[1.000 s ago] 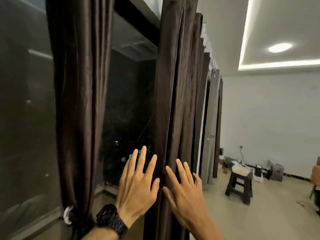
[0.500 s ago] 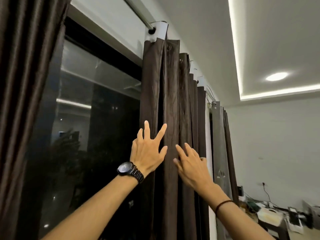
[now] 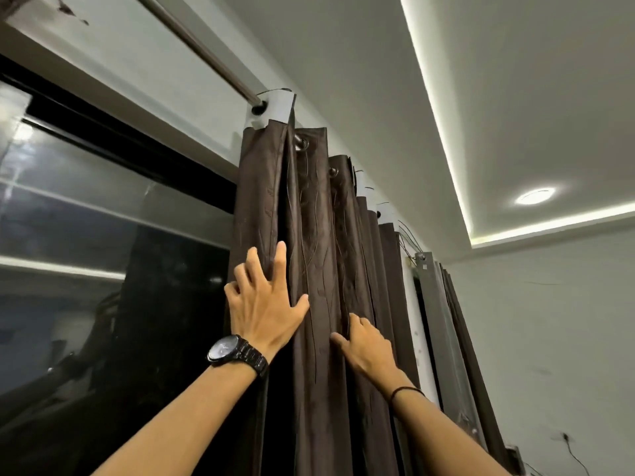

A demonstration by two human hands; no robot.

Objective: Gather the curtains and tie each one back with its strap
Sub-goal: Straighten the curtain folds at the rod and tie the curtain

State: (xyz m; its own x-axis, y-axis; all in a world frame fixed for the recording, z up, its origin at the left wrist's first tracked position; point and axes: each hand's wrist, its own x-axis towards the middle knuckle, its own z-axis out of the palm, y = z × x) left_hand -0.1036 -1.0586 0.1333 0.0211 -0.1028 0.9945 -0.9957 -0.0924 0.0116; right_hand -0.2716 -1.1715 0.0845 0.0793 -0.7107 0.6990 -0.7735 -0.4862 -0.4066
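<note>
Beside the dark window [image 3: 103,235], the left hand [image 3: 264,310], wearing a watch [image 3: 237,352], presses spread fingers [image 3: 280,259] flat on the bunched brown curtain [image 3: 319,235], which hangs from the rod [image 3: 192,46]. Further right, the right hand [image 3: 369,348] has its fingers tucked into a fold; whether they pinch it cannot be told.

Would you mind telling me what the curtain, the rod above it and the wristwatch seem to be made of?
The curtain looks like brown woven synthetic, perhaps polyester: faint satin sheen, embossed vine lines. The rod seems brushed metal, with a dull grey highlight. The wristwatch appears dark metal, its links glossy; coated plastic is possible.
</note>
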